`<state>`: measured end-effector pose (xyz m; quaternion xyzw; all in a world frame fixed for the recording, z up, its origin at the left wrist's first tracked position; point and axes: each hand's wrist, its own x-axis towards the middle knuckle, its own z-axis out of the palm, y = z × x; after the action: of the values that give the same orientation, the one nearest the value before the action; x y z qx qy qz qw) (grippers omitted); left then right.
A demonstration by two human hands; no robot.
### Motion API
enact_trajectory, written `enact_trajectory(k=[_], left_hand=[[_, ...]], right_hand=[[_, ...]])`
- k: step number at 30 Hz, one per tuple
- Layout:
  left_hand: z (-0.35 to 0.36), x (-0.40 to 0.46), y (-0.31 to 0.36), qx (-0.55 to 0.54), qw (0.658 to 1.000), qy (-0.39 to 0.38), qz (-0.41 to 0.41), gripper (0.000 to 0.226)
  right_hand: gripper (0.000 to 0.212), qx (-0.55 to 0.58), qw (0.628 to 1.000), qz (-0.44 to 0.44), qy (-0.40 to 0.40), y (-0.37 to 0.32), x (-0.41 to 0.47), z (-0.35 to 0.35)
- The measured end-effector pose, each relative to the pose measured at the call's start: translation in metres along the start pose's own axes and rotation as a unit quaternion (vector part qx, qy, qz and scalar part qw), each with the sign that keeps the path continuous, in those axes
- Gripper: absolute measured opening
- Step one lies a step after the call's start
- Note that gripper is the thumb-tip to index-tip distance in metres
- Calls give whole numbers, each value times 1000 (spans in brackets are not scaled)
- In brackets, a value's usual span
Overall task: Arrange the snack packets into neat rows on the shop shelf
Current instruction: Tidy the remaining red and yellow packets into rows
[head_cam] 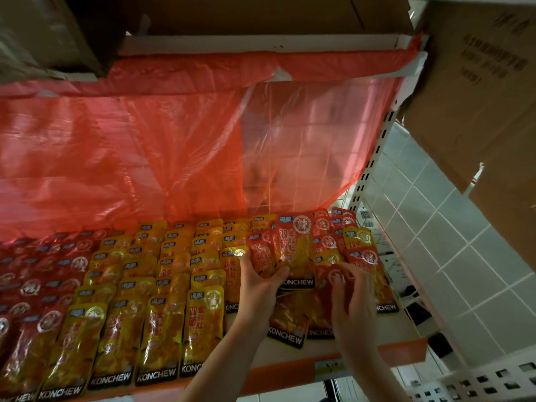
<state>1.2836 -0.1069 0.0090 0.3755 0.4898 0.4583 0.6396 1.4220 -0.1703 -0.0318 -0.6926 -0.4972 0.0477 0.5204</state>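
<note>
The left hand (261, 282) gripped a fanned stack of red packets (285, 250) above the shelf (362, 355), apparently to feed a row, while the right hand (352, 288) pinched one packet (327, 275) from the loose pile beside the finished yellow rows (162, 285).

Rows of snack packets (162, 309) cover the left and middle of the shop shelf (324, 353), with a loose heap of packets (327, 256) at its right end. A plastic sheet (145, 158) hangs behind them, cardboard boxes (261, 13) sit on the shelf above, and a tiled wall (452, 245) stands to the right.
</note>
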Motion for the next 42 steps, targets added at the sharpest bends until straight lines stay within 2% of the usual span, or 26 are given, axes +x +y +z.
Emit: enact_trajectory(k=[5, 9, 11, 14, 17, 18, 20, 25, 28, 31, 36, 42], left_hand=[[-16, -3, 25, -65, 998, -15, -8, 49], [-35, -5, 41, -79, 997, -16, -13, 48], [-46, -5, 46, -75, 997, -12, -10, 47], [-59, -6, 50, -70, 998, -8, 4, 48], [-72, -9, 52, -74, 997, -16, 6, 53], [-76, -10, 52, -73, 997, -20, 6, 57], [-84, -11, 53, -75, 997, -26, 9, 60], [-104, -19, 60, -42, 996, -43, 69, 56], [-120, -24, 62, -9, 995, -32, 90, 63], [-136, -25, 62, -6, 996, -11, 88, 66], [-159, -22, 64, -2, 997, 18, 75, 81], [-192, -6, 74, -12, 995, 70, 70, 60]], right_hand=[[30, -6, 999, 23, -39, -2, 7, -3], [25, 17, 1000, -6, 1, -21, 20, -5], [19, 68, 997, 6, 31, -37, 27, -4], [14, 179, 980, 84, 33, -69, 39, 0], [11, 307, 934, 177, -40, -103, 47, 16], [11, 319, 927, 186, -64, -111, 46, 24], [10, 292, 936, 176, -86, -124, 43, 42], [15, 198, 970, 112, -81, -143, 33, 83], [10, 172, 972, 98, -126, -144, 28, 104], [25, 149, 964, 89, -202, -151, 20, 121], [32, 103, 971, 14, -216, -168, 14, 146], [39, 44, 965, -63, -249, -188, 11, 177]])
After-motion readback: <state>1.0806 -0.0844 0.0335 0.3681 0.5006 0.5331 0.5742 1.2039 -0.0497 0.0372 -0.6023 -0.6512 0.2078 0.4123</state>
